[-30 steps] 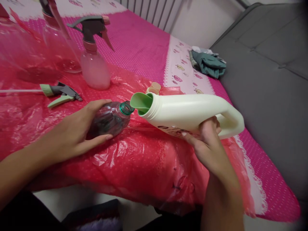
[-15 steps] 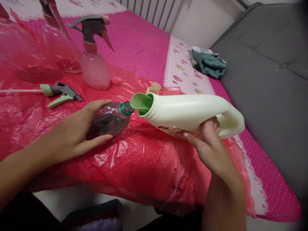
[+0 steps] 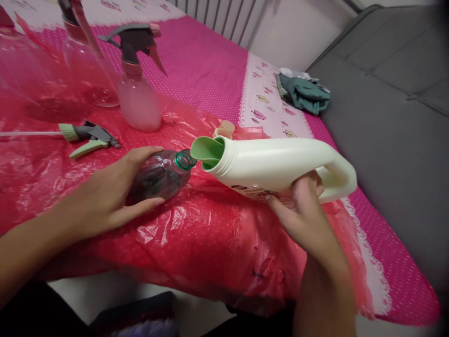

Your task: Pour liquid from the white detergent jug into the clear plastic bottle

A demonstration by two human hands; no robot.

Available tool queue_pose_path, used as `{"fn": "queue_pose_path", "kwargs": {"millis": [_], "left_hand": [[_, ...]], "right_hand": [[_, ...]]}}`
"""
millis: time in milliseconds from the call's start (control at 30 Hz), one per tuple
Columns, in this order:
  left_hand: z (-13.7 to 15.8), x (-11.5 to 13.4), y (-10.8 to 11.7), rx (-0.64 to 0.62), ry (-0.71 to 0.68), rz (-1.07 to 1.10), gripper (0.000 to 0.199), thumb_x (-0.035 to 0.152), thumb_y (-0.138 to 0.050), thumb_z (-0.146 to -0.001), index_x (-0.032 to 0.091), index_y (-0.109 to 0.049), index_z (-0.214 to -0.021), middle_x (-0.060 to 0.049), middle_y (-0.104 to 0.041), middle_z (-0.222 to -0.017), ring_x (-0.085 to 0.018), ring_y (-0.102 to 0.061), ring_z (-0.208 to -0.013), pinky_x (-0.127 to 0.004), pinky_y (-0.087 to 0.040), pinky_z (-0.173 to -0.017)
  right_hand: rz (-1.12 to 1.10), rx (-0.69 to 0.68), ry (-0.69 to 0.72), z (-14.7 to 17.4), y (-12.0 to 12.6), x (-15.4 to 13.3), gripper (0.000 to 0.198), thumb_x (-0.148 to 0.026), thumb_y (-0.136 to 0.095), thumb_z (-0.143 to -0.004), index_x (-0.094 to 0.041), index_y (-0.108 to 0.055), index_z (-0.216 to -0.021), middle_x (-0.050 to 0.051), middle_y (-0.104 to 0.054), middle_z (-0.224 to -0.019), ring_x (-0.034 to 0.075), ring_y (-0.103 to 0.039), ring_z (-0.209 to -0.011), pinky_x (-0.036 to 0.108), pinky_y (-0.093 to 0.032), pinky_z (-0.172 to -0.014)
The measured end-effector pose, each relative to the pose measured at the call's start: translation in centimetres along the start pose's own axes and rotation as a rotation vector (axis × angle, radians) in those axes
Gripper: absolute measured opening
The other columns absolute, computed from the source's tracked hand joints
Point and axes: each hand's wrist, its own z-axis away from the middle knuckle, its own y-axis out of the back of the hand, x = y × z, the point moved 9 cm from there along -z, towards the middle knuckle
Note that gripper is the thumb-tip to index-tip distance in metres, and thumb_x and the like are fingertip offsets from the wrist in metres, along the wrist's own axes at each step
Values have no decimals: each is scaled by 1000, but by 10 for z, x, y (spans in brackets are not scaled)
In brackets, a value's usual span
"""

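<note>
My left hand (image 3: 115,187) is wrapped round a clear bottle (image 3: 159,175) with a green threaded neck, tilted toward the right. In my right hand (image 3: 301,206) is a large cream jug (image 3: 277,157), gripped by its handle and lying nearly level. The jug's green pouring spout (image 3: 206,150) points left, its lip right at the bottle's mouth. I cannot make out any liquid between them. A green and grey spray trigger head (image 3: 89,135) with a long tube lies left of the bottle.
Behind stand a spray bottle (image 3: 140,103) of cloudy liquid and a second one (image 3: 91,70), partly cut off. An orange cap (image 3: 225,128) sits behind the jug. Red plastic sheeting (image 3: 196,243) covers the pink bedspread (image 3: 203,61). Folded clothes (image 3: 303,91) lie near the grey padded panel (image 3: 393,117).
Almost nothing differs. My right thumb and wrist have shifted slightly to the left, while jug and bottle keep nearly the same position.
</note>
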Motion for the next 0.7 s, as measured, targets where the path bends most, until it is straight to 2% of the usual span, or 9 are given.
{"fn": "queue_pose_path", "kwargs": {"millis": [100,367,700], "left_hand": [[1,-2,0,6,4,-5,79,65,-53,-99,24,-29,-162,-12,-65,-141,-31,-72,-113,-42,-54,-104],[1,0,2,8,-1,-22,78,64,-54,-99,21,-31,-161,-12,-65,-140,-29,-71,-112,-39,-54,-103],[0,2,2,58,-30,-34,80,68,-50,-100,18,-33,-161,-11,-67,-135,-29,-72,-108,-39,-56,-99]], "right_hand": [[28,22,5,-2,0,-2,68,-35,-52,-90,-18,-37,-155,16,-48,-130,39,-43,-130,71,-28,-116],[74,34,14,-3,-3,-1,75,-42,-59,-88,-17,-34,-154,19,-45,-135,44,-40,-136,72,-25,-117],[47,59,63,0,0,-3,65,-43,-59,-95,-20,-39,-152,17,-49,-133,41,-44,-132,75,-29,-115]]}}
